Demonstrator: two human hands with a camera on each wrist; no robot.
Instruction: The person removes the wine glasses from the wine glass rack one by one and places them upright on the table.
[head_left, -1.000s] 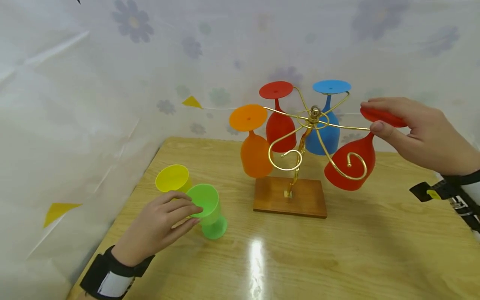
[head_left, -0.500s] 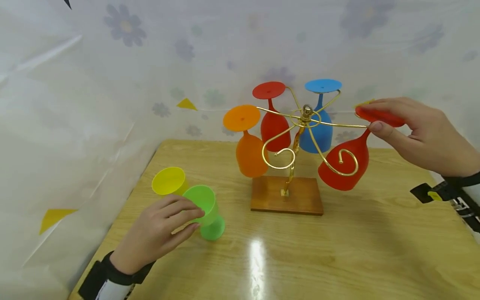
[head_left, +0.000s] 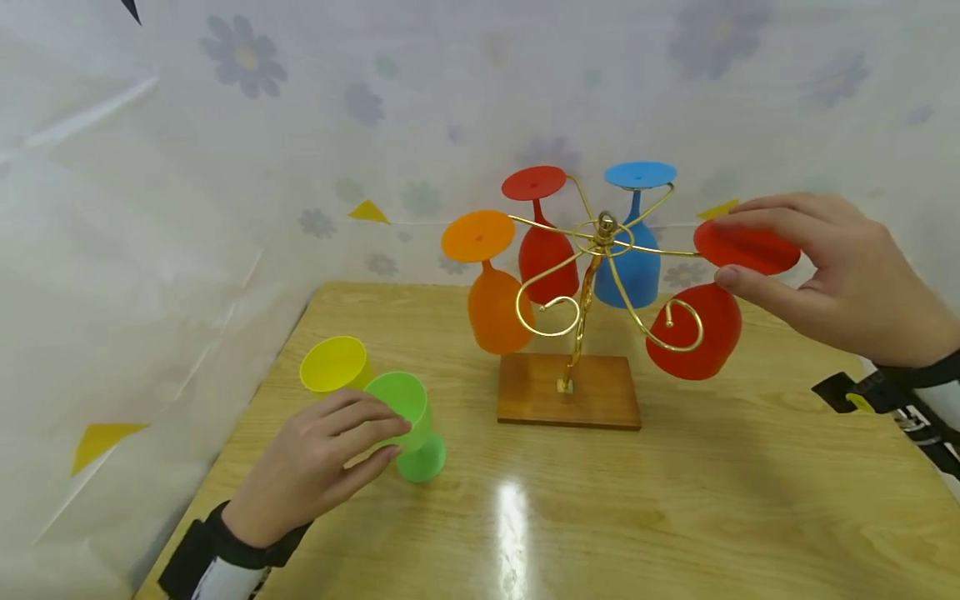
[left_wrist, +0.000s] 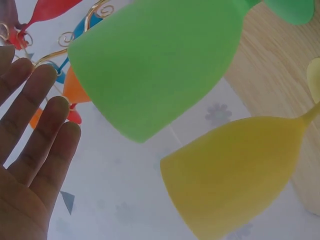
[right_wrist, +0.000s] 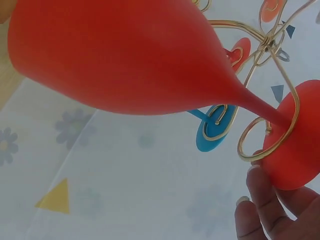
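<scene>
While the fingers (head_left: 757,218) of your right hand (head_left: 847,279) pinch the foot of the red goblet (head_left: 697,329), hanging upside down on the gold rack (head_left: 592,275), keep that foot level and slide it along the wire arm so the stem stays in the slot. Your left hand (head_left: 315,462) curls loosely around the green goblet (head_left: 408,417) standing on the surface (head_left: 675,517) beside the yellow goblet (head_left: 333,364); hold it steady.

Staged tabletop booth: wooden table (head_left: 675,500) enclosed by flower-printed sheeting (head_left: 225,167).

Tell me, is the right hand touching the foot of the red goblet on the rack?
Touching: in the head view the right hand pinches the red goblet by its foot, fingers above, thumb below.
</scene>
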